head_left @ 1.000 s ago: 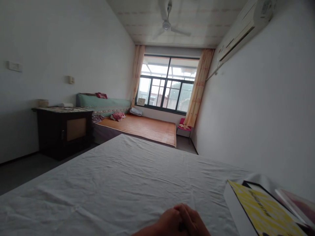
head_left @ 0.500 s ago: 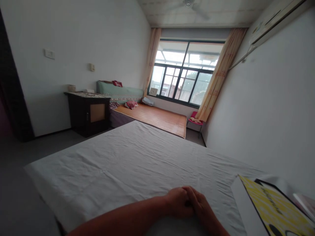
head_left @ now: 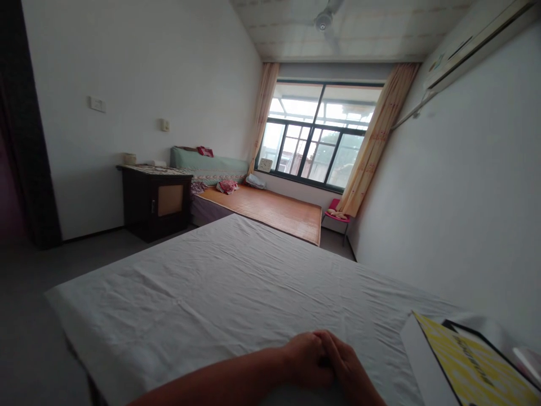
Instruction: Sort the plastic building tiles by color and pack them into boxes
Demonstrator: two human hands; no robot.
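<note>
My left hand (head_left: 305, 361) and my right hand (head_left: 344, 355) are clasped together near the bottom of the view. Their fingers are closed around each other, and no object shows between them. Beneath them lies a table-like surface with a wrinkled white cloth (head_left: 190, 304) over it. To the right of my hands is a white and yellow box (head_left: 477, 361) with dark lettering, partly cut off by the frame. A dark-edged flat item (head_left: 454, 324) sticks out behind the box.
Beyond the cloth stands a low bed with an orange-brown mat (head_left: 270, 206). A dark cabinet (head_left: 139, 203) is at the left wall. A pink chair (head_left: 338, 211) stands by the curtain (head_left: 367, 152), below the window (head_left: 316, 132). A ceiling fan (head_left: 323, 21) hangs overhead.
The camera has tilted slightly upward, so the room and my hands sit a little lower in the picture. My hands stay clasped as before.
</note>
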